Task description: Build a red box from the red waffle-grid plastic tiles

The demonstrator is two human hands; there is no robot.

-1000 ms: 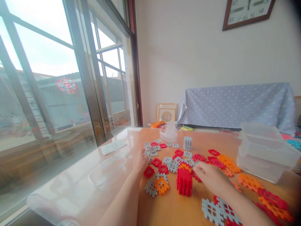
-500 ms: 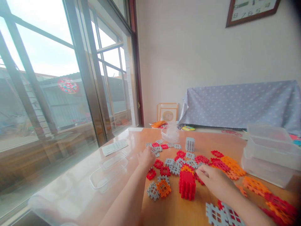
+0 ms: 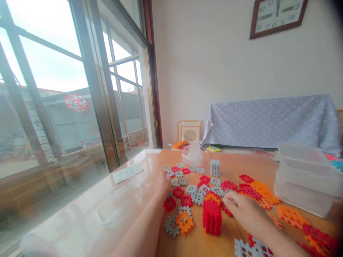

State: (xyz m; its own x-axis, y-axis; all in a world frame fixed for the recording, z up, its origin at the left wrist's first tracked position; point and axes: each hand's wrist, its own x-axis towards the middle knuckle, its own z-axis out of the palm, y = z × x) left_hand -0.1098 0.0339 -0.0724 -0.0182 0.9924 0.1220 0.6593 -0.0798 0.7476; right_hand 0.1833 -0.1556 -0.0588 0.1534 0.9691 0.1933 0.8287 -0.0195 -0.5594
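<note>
Swinging leftward, the right hand (image 3: 237, 205) could topple the red stack of notched plastic tiles (image 3: 212, 217), which stands just beside it toward the near edge of the table (image 3: 193, 244). Its fingers are curled in; whether they pinch anything cannot be told. The left hand (image 3: 162, 182) is at the left end of the loose tiles, its grip hidden too, with a grey pair of tiles (image 3: 183, 181) just beside it. Since many loose tiles overlap, pulling one could drag its neighbours.

Compared with half a second ago, the left hand sits further left against the tiles, baring more of that grey pair. The right hand, the red stack and the grey stack (image 3: 215, 167) toward the far edge keep their places, while the view shows more of the wall clock (image 3: 291, 25).
</note>
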